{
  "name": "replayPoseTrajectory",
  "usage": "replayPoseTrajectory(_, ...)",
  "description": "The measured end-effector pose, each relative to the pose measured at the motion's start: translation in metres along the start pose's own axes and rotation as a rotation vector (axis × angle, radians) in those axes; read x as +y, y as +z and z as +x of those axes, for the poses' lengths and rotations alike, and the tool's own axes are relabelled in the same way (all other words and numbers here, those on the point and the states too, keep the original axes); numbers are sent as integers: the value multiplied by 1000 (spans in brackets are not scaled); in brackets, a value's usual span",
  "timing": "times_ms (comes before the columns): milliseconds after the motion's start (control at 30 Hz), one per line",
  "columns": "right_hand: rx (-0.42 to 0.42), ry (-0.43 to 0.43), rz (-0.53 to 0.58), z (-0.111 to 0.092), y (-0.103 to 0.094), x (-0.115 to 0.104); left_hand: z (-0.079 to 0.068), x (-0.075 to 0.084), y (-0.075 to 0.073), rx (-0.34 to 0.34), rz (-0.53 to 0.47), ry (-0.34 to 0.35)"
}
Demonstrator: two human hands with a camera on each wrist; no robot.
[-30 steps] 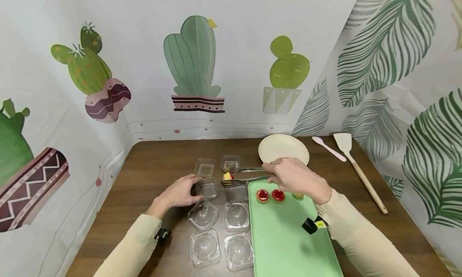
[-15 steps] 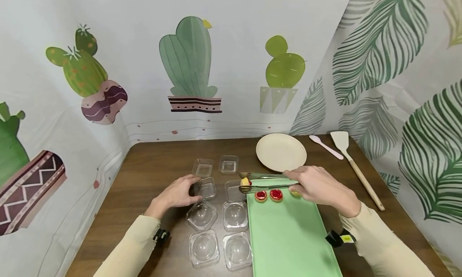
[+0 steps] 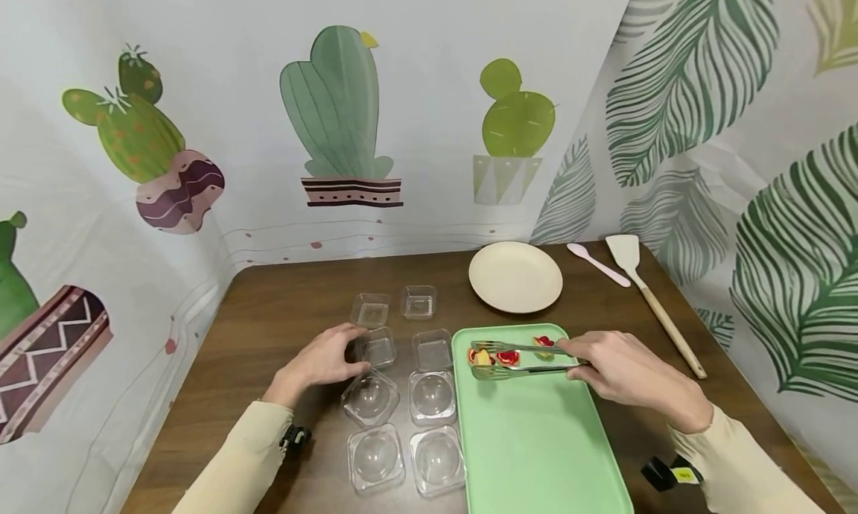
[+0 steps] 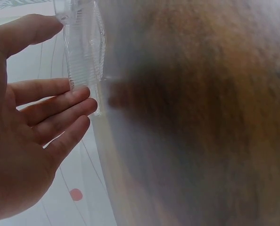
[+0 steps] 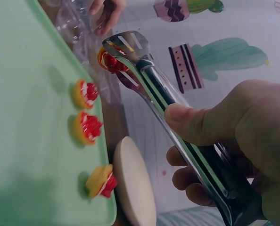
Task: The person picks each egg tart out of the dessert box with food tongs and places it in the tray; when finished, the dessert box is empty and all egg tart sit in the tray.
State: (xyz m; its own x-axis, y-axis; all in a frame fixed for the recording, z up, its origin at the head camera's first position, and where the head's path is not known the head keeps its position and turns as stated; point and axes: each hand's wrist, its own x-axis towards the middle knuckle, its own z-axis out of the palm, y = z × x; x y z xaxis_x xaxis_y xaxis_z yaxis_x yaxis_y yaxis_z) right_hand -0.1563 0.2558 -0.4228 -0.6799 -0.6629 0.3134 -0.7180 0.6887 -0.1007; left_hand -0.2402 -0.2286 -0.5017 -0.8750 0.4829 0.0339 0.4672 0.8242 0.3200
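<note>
My right hand point(image 3: 623, 372) grips metal tongs point(image 5: 163, 94). A small fruit tart point(image 5: 112, 62) with a red and yellow top sits between the tongs' slotted ends, above the far end of a green tray point(image 3: 536, 439). Several red-topped tarts rest on that tray in the right wrist view, among them one tart point(image 5: 88, 127) in the middle and a tilted one point(image 5: 101, 181) near the corner. At the left, my left hand point(image 3: 322, 361) has its fingers nearly straight, fingertips at the side of a clear plastic container point(image 3: 377, 348).
Clear containers stand in two columns left of the tray, including domed ones such as a near container point(image 3: 375, 458) and a shallow far one point(image 3: 418, 302). A cream plate point(image 3: 515, 277), a pink spoon point(image 3: 599, 265) and a wooden-handled spatula point(image 3: 660, 309) lie along the back right.
My right hand has moved right, carrying the tongs and the tart from above the containers to above the tray. My left hand stays beside the same container.
</note>
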Motion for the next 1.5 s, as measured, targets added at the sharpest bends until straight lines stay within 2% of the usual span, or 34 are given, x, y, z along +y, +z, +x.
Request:
replayPoseTrajectory(467,-82,24,31,-21,23,-2,1,-5,3,12,12,20)
replayPoseTrajectory(700,-88,23,11,-19,30,-4,0,-5,2,19,2,22)
replayPoseTrajectory(1000,-114,6,40,-15,35,-7,-1,-4,2,15,6,14)
replayPoseTrajectory(1167,-94,-6,55,-15,40,-8,-1,-4,2,19,10,18)
replayPoseTrajectory(1500,-103,11,39,-16,44,-9,-1,-4,2,12,14,22)
